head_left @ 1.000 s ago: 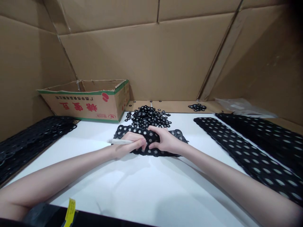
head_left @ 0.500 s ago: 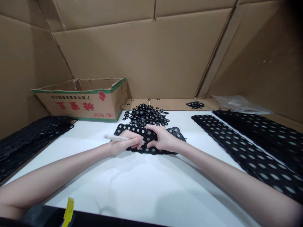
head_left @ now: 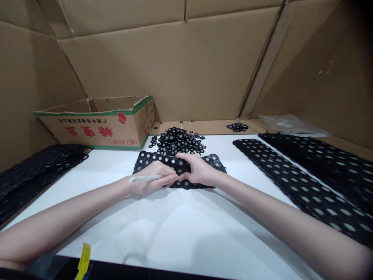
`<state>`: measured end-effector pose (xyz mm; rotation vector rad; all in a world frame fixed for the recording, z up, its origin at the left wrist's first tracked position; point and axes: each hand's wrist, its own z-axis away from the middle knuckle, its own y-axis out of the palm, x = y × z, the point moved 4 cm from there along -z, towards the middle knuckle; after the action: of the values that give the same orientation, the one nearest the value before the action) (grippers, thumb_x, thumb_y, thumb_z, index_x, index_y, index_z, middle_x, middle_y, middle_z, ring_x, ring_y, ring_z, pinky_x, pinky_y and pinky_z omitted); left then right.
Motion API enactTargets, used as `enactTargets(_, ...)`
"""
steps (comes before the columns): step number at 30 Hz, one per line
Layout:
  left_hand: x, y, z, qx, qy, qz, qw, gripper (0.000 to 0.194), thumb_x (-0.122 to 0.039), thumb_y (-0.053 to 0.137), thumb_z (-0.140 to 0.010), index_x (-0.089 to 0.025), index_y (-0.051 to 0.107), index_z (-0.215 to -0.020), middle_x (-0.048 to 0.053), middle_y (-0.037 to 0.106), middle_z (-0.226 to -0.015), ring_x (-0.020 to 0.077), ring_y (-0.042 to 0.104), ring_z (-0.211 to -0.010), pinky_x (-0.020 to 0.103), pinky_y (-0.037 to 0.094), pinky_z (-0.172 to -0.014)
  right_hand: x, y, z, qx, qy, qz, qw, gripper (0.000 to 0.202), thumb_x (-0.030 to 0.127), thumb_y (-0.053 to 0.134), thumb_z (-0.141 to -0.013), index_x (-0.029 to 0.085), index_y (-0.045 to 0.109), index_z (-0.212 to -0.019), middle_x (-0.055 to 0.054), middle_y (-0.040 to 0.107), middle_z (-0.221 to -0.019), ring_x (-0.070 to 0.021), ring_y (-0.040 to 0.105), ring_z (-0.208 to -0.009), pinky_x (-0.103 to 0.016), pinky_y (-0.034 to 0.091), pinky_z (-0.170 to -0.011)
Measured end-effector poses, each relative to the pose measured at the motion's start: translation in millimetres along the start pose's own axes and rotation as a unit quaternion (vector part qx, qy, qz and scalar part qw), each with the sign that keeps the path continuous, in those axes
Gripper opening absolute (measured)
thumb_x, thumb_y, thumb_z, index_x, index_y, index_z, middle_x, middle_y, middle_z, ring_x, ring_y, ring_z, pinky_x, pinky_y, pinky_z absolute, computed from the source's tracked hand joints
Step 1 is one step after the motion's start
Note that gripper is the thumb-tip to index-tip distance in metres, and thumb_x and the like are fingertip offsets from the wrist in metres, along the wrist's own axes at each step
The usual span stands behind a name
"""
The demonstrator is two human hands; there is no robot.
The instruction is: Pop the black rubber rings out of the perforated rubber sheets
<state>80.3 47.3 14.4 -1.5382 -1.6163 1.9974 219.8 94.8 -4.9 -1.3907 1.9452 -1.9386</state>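
Note:
My left hand (head_left: 155,177) is closed around a white pen-like stick (head_left: 142,179), whose tip is hidden by the fingers. Under both hands lies a black fabric strip with pale round dots (head_left: 214,160), its sides bunched and uneven. My right hand (head_left: 198,169) grips this strip from the right, thumb on the near part and curled fingers at its far edge. The left fingertips almost meet the right thumb over the strip. Just beyond is a heap of small black rings with pale centres (head_left: 176,140).
A printed cardboard box (head_left: 93,128) stands at the back left. Black lace pieces (head_left: 37,167) lie stacked at the left. Dotted black strips (head_left: 279,175) are spread at the right. A smaller ring pile (head_left: 237,127) and clear plastic bag (head_left: 291,125) sit along the cardboard wall.
The left hand has tilted and lowered slightly, bringing its fingertips closer to the right thumb. The pen-like stick now lies flatter. The whole view has shifted slightly.

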Motion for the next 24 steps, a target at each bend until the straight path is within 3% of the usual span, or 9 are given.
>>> enactTargets(4,3,3.5,0,0.025,-0.006,0.018,1.000,0.048,-0.037,0.031,-0.098,-0.013,0.049,-0.062,-0.001,0.049,-0.060,0.0091,0.044,-0.056,0.022,0.032,-0.057,5,-1,2,0.008,-0.004,0.016,1.000,0.047,0.016,0.076,-0.063,0.019,0.060,-0.107,-0.004,0.070,-0.091,-0.0284,0.062,-0.092,-0.045,0.039,-0.091)
enactTargets(9,2,8.0,3,0.016,-0.017,-0.015,1.000,0.047,-0.036,0.031,-0.099,-0.013,0.049,-0.062,-0.001,0.050,-0.062,0.0088,0.044,-0.057,0.023,0.032,-0.059,5,-2,4,0.004,0.000,0.012,1.000,0.050,0.017,0.075,-0.067,0.019,0.059,-0.114,-0.009,0.068,-0.110,-0.0298,0.060,-0.104,-0.047,0.036,-0.099)
enactTargets(17,15,13.2,9,-0.065,-0.015,0.061,0.996,0.045,-0.035,0.032,-0.099,-0.013,0.054,-0.065,0.001,0.056,-0.066,0.0104,0.051,-0.064,0.021,0.037,-0.067,7,-5,8,0.059,-0.002,0.037,0.998,0.071,0.041,0.081,-0.061,0.017,0.053,-0.122,-0.012,0.068,-0.105,-0.0331,0.060,-0.100,-0.050,0.038,-0.095)
enactTargets(24,9,9.4,14,-0.102,0.035,0.031,0.994,0.040,-0.031,0.029,-0.100,-0.013,0.055,-0.075,0.003,0.055,-0.074,0.0120,0.050,-0.070,0.022,0.038,-0.069,6,-6,8,0.070,-0.027,0.020,0.997,0.073,0.042,0.079,-0.064,0.017,0.050,-0.125,-0.011,0.067,-0.111,-0.0317,0.061,-0.102,-0.045,0.042,-0.094)
